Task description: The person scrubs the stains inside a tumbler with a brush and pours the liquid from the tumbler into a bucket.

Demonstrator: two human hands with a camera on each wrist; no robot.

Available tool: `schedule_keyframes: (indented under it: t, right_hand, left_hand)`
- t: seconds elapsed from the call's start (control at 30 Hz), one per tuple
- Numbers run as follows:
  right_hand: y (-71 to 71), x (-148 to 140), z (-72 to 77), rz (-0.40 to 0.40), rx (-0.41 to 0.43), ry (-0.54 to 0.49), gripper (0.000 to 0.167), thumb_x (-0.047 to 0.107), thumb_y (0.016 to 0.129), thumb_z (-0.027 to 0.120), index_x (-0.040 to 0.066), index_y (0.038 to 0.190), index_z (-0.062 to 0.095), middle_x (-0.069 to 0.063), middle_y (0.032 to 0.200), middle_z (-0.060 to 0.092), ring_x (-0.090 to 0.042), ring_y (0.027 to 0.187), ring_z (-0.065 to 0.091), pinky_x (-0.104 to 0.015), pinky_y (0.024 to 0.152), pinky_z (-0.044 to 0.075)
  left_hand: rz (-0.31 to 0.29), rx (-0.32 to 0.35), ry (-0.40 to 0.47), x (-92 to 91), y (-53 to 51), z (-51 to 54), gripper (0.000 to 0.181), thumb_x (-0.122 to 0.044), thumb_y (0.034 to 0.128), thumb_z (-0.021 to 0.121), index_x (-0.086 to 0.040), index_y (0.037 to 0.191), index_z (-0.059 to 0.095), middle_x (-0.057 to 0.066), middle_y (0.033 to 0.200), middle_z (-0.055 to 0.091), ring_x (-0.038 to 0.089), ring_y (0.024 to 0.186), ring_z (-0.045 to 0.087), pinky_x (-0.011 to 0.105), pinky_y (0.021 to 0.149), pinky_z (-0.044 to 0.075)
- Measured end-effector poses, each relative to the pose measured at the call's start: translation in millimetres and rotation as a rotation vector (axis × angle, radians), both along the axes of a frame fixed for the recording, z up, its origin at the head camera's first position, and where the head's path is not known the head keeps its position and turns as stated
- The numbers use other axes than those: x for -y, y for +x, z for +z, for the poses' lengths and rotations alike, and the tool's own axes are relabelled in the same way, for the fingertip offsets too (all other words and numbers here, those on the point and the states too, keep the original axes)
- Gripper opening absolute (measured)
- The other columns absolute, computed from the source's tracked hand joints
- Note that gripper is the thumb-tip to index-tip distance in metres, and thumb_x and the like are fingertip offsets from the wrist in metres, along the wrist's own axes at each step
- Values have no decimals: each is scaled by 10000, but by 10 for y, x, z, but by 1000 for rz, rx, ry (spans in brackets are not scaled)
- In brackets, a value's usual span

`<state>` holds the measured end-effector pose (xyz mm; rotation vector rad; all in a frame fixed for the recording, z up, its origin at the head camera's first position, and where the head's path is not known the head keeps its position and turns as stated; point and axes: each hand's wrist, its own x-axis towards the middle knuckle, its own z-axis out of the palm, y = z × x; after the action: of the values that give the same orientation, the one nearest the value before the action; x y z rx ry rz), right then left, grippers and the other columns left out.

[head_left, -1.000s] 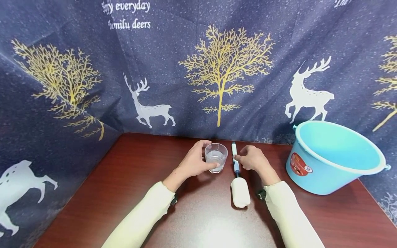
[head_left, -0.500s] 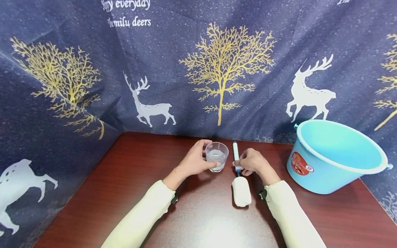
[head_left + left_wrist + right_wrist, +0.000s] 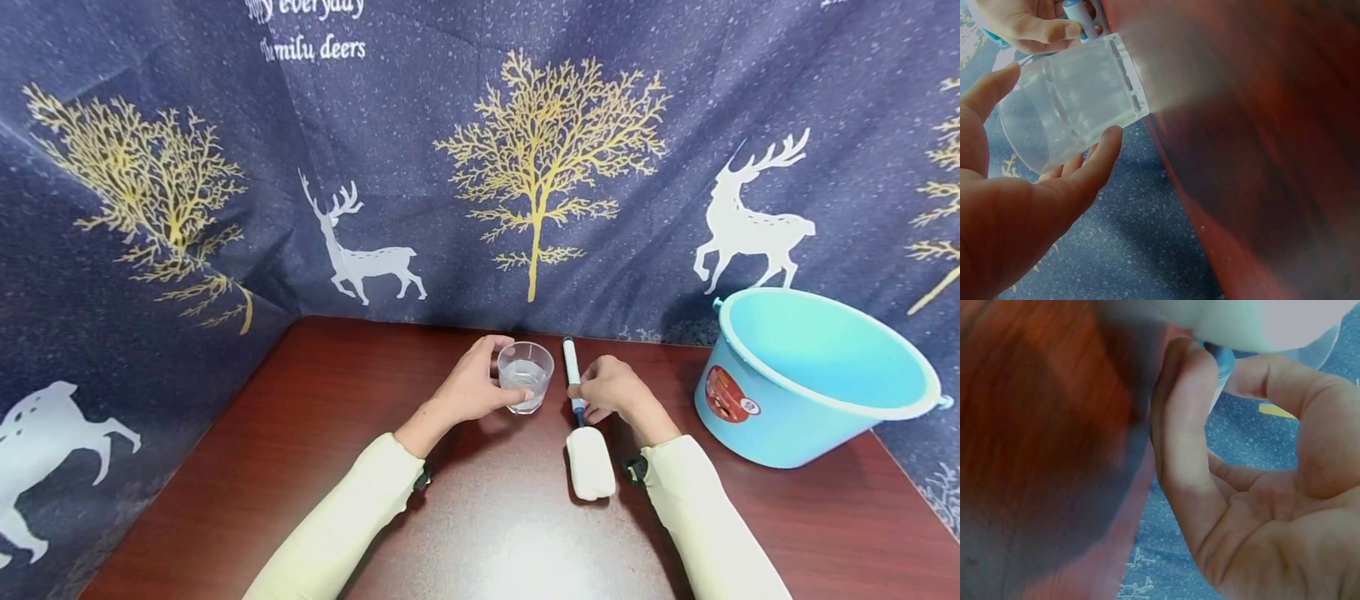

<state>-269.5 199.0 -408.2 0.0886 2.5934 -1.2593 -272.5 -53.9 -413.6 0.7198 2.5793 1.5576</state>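
A clear drinking glass point(image 3: 527, 382) with water in it stands on the table point(image 3: 315, 467) near the back edge. My left hand point(image 3: 468, 382) grips it from the left; in the left wrist view the thumb and fingers lie on either side of the glass point(image 3: 1079, 97). To its right lies a cup brush point(image 3: 591, 467), its white sponge head toward me and its light blue handle pointing away. My right hand point(image 3: 617, 387) pinches the handle close to the dark neck. In the right wrist view, the white head fills the top edge and fingers hide most of the handle.
A light blue bucket point(image 3: 765, 417) with a red label stands at the table's right side, beyond my right hand. Behind the table hangs a dark blue cloth point(image 3: 480, 208) printed with deer and trees.
My right hand has slid down the brush handle toward the neck and now pinches it. The sponge head has shifted slightly right. My left hand and the glass stay in place.
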Motion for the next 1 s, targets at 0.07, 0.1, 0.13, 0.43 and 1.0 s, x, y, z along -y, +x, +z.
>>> schedule_keyframes:
  t: [0.07, 0.1, 0.13, 0.43, 1.0]
  right_hand:
    - [-1, -8, 11, 7, -1, 7, 171, 69, 938, 734, -38, 855, 630, -140, 713, 661, -165, 564, 690, -344, 591, 645]
    - [-1, -12, 16, 8, -3, 11, 172, 71, 942, 733, -34, 852, 628, -141, 714, 661, -168, 562, 692, -345, 593, 646]
    - [1, -15, 24, 10, -6, 15, 175, 75, 946, 733, -32, 855, 629, -141, 717, 663, -173, 561, 697, -346, 594, 645]
    - [-13, -42, 116, 13, -34, 29, 180, 95, 976, 721, -50, 904, 641, -164, 786, 681, -193, 585, 728, -346, 607, 647]
    - [121, -21, 425, 25, -133, -38, 264, 115, 989, 675, -111, 1124, 655, -145, 789, 730, -173, 589, 724, -385, 653, 656]
  left_hand:
    - [-1, 0, 2, -3, 2, 10, 793, -136, 813, 930, 12, 1452, 484, 169, 1413, 532, 363, 1206, 672, 454, 965, 611]
    - [-1, -3, 2, -5, 3, 11, 791, -138, 811, 932, 17, 1446, 488, 176, 1413, 532, 373, 1212, 670, 455, 965, 611]
    - [0, -4, -2, -6, 1, 10, 793, -141, 810, 933, 16, 1448, 489, 173, 1415, 532, 371, 1218, 668, 447, 967, 611]
    - [6, -5, -16, -16, -48, 12, 810, -140, 812, 933, 18, 1465, 481, 147, 1409, 536, 329, 1228, 671, 381, 954, 615]
    - [16, -30, -69, -3, -24, 0, 810, -200, 814, 939, -7, 1474, 511, 156, 1409, 587, 290, 1196, 686, 396, 978, 597]
